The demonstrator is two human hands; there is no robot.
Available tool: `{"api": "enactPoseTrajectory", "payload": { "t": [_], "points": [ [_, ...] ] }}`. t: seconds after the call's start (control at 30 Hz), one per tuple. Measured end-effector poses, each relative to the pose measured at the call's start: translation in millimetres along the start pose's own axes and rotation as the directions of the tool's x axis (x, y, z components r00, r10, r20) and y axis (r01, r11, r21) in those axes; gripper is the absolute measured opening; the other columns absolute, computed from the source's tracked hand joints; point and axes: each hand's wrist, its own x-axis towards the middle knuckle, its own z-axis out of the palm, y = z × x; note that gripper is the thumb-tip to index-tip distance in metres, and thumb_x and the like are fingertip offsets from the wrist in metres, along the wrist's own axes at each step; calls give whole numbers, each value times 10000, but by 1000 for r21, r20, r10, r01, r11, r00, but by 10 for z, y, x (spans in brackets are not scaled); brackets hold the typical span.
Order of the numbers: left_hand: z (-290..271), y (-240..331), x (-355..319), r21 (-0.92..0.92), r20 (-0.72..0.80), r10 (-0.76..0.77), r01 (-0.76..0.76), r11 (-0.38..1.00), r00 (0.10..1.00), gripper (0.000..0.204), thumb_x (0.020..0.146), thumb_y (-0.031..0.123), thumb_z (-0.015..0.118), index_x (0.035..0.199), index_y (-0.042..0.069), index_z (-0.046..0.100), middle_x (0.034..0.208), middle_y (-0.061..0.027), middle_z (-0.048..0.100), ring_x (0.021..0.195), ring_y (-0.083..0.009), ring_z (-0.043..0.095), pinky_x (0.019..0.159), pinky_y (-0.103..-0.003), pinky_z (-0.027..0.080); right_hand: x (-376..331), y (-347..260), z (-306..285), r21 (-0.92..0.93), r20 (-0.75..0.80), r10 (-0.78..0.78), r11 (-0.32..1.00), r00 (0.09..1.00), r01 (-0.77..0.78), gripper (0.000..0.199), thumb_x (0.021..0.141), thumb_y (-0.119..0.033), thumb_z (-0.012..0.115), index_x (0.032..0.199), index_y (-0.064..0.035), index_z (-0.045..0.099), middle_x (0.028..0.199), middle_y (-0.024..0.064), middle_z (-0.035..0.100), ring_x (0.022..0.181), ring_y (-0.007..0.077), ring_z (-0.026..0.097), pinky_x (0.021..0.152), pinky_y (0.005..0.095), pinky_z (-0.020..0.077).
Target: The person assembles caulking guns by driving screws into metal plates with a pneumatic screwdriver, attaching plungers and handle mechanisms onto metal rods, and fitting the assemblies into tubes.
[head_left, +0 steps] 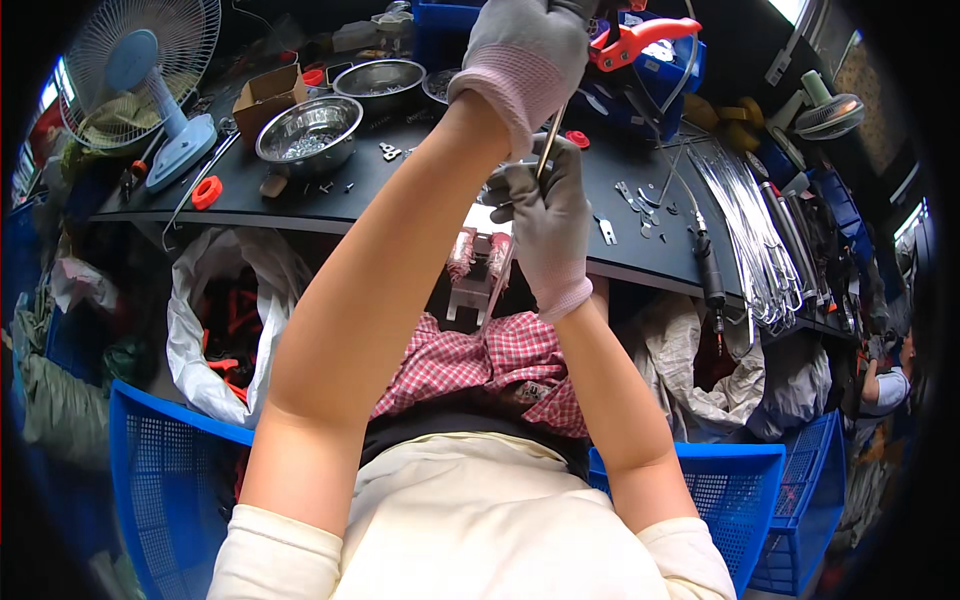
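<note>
The right hand (548,210), in a grey glove, closes its fingers around a thin metal rod (549,143), which stands tilted above the near edge of the table (420,185). The left hand (525,60), also gloved, is raised higher, just beside a red-handled tool (640,44); its fingers run out at the upper edge, so whether they pinch anything cannot be told. Below the right hand, in front of the checked cloth (450,365) on the lap, is a metal fixture (468,302) with two pink-wrapped parts.

On the table, a steel bowl (310,135) with small pieces in it stands near a cardboard box (268,98). To the right lie metal plates (607,231) and a bundle of wires (745,230), near a power screwdriver (709,270).
</note>
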Motion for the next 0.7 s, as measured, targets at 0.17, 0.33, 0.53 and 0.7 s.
{"api": "enactPoseTrajectory", "payload": {
  "t": [0.17, 0.33, 0.53, 0.7],
  "points": [
    [-269, -506, -204, -725, 168, 7, 119, 678, 986, 259, 1007, 179, 460, 1233, 58, 503, 1062, -40, 621, 915, -100, 614, 790, -252, 526, -425, 463, -534, -495, 448, -201, 755, 871, 429, 270, 869, -159, 621, 1099, -48, 534, 935, 131, 622, 836, 322, 639, 748, 383, 515],
    [-800, -1051, -286, -728, 475, 71, 346, 592, 877, 406, 945, 226, 576, 1305, 70, 467, 1085, -105, 629, 923, -212, 648, 792, -286, 551, -1118, 275, -597, -871, 416, 257, 388, 872, 301, 494, 799, -341, 675, 1156, -33, 526, 1120, 175, 572, 958, 341, 616, 818, 447, 497],
    [-595, -1446, -664, -793, 493, 124, 387, 470, 861, 354, 888, 117, 549, 1223, 11, 506, 1021, -134, 632, 802, -194, 631, 739, -312, 519, -1238, 380, -750, -679, 729, 640, 720, 242, 142, 488, 883, -362, 525, 1247, -37, 531, 1003, 251, 648, 951, 385, 629, 858, 427, 493],
    [-691, -1468, -1150, -603, 443, -450, 629, 491, 775, 453, 841, -86, 518, 1261, 84, 513, 1070, -74, 624, 894, -144, 631, 780, -282, 533, -1139, 246, -569, -824, 565, 785, 554, 254, 120, 467, 889, -390, 504, 1196, -44, 562, 951, 230, 658, 937, 348, 642, 835, 428, 495]
  ]
}}
